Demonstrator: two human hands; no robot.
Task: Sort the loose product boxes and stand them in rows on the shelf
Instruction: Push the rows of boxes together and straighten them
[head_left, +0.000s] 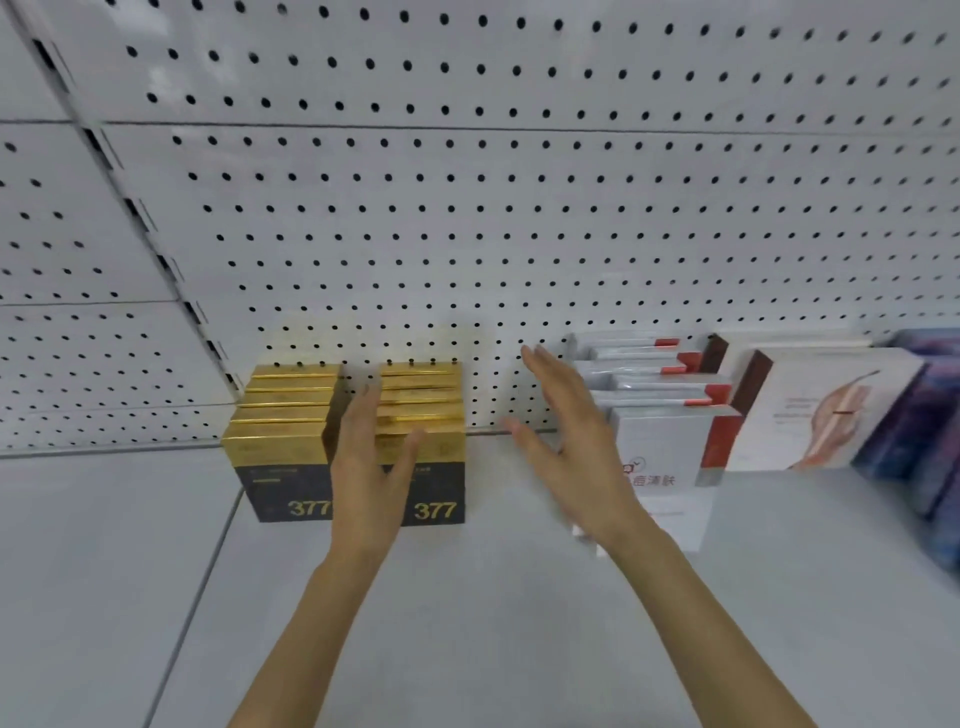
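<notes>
Head view: left hand (371, 467) is flat and empty, its fingertips at the gap between 2 rows of gold 377 boxes (283, 410). Right hand (571, 447) is spread and empty, with the white boxes (667, 436) just right of its fingers. Best to push the rows squarely with flat palms so no box tips.

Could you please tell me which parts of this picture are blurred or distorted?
Head view: the right hand is motion-blurred; the dark boxes at the right edge smear; the left hand and gold 377 boxes look sharper; the pegboard seam bows.
</notes>
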